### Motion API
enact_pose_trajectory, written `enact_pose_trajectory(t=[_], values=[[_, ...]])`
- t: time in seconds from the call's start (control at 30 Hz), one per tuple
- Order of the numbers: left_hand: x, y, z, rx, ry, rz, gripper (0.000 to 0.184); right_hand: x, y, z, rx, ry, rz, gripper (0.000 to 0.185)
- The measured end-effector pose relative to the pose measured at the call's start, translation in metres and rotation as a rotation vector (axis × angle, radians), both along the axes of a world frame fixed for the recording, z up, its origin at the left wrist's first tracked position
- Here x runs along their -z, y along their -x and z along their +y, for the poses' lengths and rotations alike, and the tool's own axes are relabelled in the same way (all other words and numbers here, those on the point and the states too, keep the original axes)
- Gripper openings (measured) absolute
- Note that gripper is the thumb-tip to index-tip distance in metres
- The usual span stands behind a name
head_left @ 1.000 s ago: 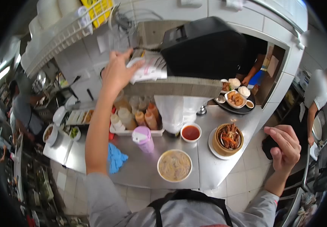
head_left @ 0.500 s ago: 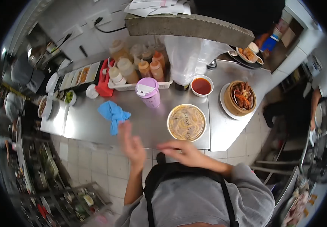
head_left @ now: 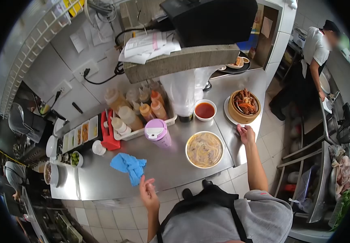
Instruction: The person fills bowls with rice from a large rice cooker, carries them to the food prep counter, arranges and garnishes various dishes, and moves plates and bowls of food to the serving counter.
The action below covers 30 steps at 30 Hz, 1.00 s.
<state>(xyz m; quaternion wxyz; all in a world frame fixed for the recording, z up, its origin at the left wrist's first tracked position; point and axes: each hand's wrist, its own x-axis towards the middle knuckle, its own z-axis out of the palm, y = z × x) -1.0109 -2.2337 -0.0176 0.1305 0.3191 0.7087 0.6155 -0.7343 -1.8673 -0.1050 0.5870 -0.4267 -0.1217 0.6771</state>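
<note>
A bamboo steamer with glossy brown food and orange shreds sits on a white plate at the counter's right side. My right hand is at the near rim of this plate, fingers closed at its edge; exactly how they grip is partly hidden. Over the counter's front edge, my left hand holds nothing, its fingers loosely bent and apart. Just beyond it lies a crumpled blue cloth. A lidded round bowl with handwriting on its lid stands between my hands.
Behind are a purple lidded cup, a bowl of red sauce and a tray of squeeze bottles. A thick ledge overhangs the back. At right, a person in white stands by another counter.
My right hand has moved from beside the lidded bowl out to the plate under the steamer. My left hand has lowered slightly away from the cloth. The view has turned and tilted up.
</note>
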Motion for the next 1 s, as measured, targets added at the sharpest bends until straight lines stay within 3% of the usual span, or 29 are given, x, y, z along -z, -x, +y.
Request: enact_pose_trajectory(t=[0.27,0.6,0.77,1.0], values=[[-0.005,-0.011,0.023,0.008,0.011,0.034,0.040,-0.015,0.011,0.044,-0.131,-0.019,-0.060,0.025],[0.000,-0.040,0.045,-0.049,0.046,-0.001,0.041,-0.017,0.014,0.100,-0.250,-0.143,-0.235,0.038],[0.001,-0.052,0.058,-0.046,0.061,-0.002,0.041,0.003,0.012,0.097,-0.351,-0.266,-0.347,0.025],[0.016,-0.062,0.075,0.018,0.068,0.100,0.018,0.008,0.013,0.092,-0.388,-0.367,-0.448,0.025]])
